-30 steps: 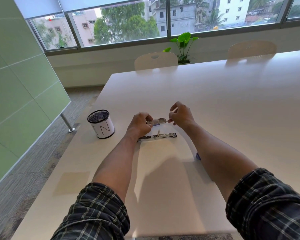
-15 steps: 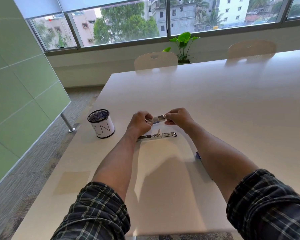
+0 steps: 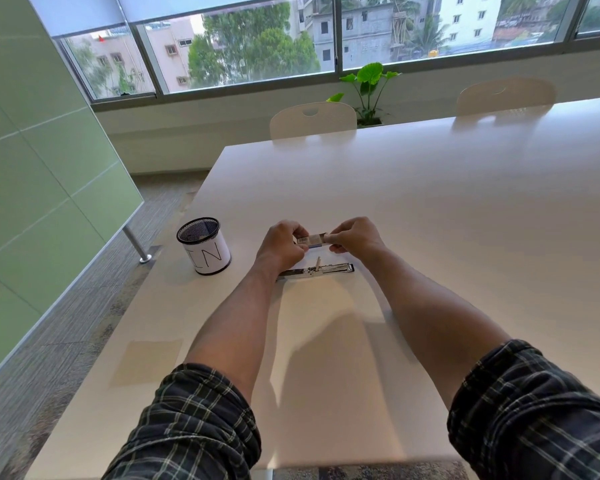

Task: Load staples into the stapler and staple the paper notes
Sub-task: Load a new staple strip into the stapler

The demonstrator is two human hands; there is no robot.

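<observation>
Head view: two hands, left (image 3: 282, 244) and right (image 3: 354, 237), each grip pinching one staple box (image 3: 313, 239) above one stapler (image 3: 317, 270).

Both forearms were bare, with the sleeves (image 3: 187, 424) pushed up near the elbows — dark plaid cloth, navy to black, crossed by thin pale lines — bunched in loose folds.

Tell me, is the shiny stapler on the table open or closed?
Open. The stapler lies flat and stretched out on the table, with a small part sticking up from its middle. Whether staples are inside, I cannot tell.
</observation>
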